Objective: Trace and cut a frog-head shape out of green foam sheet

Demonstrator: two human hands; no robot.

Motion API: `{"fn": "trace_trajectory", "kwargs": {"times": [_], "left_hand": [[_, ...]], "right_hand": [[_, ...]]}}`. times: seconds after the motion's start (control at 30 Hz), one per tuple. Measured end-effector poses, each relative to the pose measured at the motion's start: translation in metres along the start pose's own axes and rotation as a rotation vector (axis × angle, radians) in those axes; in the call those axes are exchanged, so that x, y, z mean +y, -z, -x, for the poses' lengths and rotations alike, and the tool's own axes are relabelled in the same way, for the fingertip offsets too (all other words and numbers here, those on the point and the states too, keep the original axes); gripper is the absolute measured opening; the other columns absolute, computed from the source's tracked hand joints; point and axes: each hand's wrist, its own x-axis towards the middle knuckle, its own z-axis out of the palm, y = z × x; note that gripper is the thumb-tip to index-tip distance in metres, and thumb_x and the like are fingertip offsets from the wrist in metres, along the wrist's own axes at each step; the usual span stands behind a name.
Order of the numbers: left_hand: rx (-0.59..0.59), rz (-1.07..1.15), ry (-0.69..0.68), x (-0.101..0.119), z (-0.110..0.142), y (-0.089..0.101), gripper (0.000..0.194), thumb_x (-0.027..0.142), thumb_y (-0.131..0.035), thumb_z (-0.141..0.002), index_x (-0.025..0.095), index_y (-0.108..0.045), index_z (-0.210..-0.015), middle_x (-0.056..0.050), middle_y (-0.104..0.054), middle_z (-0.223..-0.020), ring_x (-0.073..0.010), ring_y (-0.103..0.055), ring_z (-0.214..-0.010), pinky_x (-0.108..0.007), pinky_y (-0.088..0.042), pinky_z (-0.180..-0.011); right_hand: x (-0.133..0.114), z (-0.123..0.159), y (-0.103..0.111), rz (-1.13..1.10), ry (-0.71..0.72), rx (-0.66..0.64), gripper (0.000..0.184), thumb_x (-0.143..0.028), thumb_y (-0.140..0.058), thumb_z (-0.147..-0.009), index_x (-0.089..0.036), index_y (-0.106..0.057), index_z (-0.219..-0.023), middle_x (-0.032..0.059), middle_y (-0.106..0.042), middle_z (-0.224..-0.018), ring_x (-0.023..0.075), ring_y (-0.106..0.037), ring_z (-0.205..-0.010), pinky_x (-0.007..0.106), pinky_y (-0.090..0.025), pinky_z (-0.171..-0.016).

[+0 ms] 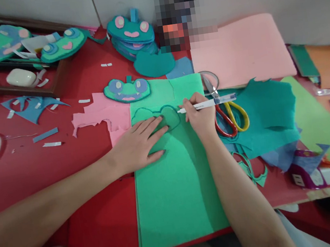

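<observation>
A large green felt sheet (173, 208) lies in front of me. My left hand (137, 147) rests flat on its upper part, fingers spread, over a rounded green shape (170, 116) edged with a dark line. Whether that shape is a loose piece or only a drawn outline I cannot tell. My right hand (199, 116) grips a white marker pen (207, 103), its tip at the right edge of the shape. Just above sits a finished green frog-like felt face (127, 90) with blue patches. Scissors (219, 103) with red and yellow handles lie right of my right hand.
A brown tray (57, 79) at the back left holds felt faces. More faces are stacked (131, 36) near the wall. Pink felt (241, 51), teal felt (268, 113) and a purple power strip (305, 169) lie to the right. Blue scraps (32, 109) are scattered on the left.
</observation>
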Motion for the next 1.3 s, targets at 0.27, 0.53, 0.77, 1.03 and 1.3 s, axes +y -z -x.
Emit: {"fn": "trace_trajectory", "kwargs": {"times": [0.27,0.53,0.77,1.03,1.3], "left_hand": [[0.009,0.011,0.0,0.001,-0.001,0.001,0.058,0.044,-0.043,-0.088,0.014,-0.037,-0.137,-0.016,-0.028,-0.148,-0.0308,-0.027,-0.135,-0.045,-0.025,-0.109],[-0.004,-0.006,0.006,0.0,-0.001,0.0,0.059,0.046,-0.04,-0.089,0.015,-0.035,-0.138,-0.015,-0.026,-0.149,-0.0306,-0.026,-0.136,-0.046,-0.025,-0.109],[-0.016,-0.02,0.001,0.001,-0.001,0.001,0.059,0.046,-0.038,-0.089,0.015,-0.035,-0.139,-0.015,-0.027,-0.149,-0.0303,-0.026,-0.136,-0.045,-0.025,-0.109],[-0.018,-0.016,0.005,0.0,0.0,0.0,0.059,0.047,-0.038,-0.089,0.015,-0.034,-0.139,-0.015,-0.026,-0.15,-0.0303,-0.025,-0.136,-0.045,-0.024,-0.109],[-0.011,-0.012,0.004,0.0,0.0,0.0,0.059,0.046,-0.04,-0.089,0.015,-0.034,-0.139,-0.016,-0.026,-0.149,-0.0307,-0.026,-0.136,-0.045,-0.024,-0.109]], "right_hand": [[-0.006,0.0,0.001,0.034,0.013,-0.032,0.032,-0.027,-0.053,-0.082,-0.022,-0.036,-0.055,-0.0085,-0.037,-0.041,0.0084,-0.04,-0.041,0.024,-0.038,-0.05],[-0.001,0.0,0.0,-0.005,-0.004,-0.002,0.032,-0.027,-0.054,-0.081,-0.022,-0.037,-0.055,-0.009,-0.034,-0.042,0.0081,-0.037,-0.042,0.025,-0.041,-0.053],[-0.006,0.0,0.001,0.008,0.002,-0.033,0.033,-0.029,-0.054,-0.082,-0.022,-0.037,-0.056,-0.0082,-0.038,-0.042,0.0083,-0.041,-0.041,0.024,-0.036,-0.047],[-0.001,0.0,0.001,0.061,0.027,-0.009,0.033,-0.018,-0.054,-0.076,-0.021,-0.031,-0.053,-0.0077,-0.028,-0.049,0.0078,-0.032,-0.047,0.024,-0.04,-0.054],[0.005,0.0,-0.001,-0.037,0.003,0.034,0.031,-0.025,-0.054,-0.079,-0.022,-0.035,-0.055,-0.0074,-0.028,-0.049,0.0084,-0.031,-0.047,0.025,-0.044,-0.056]]}}
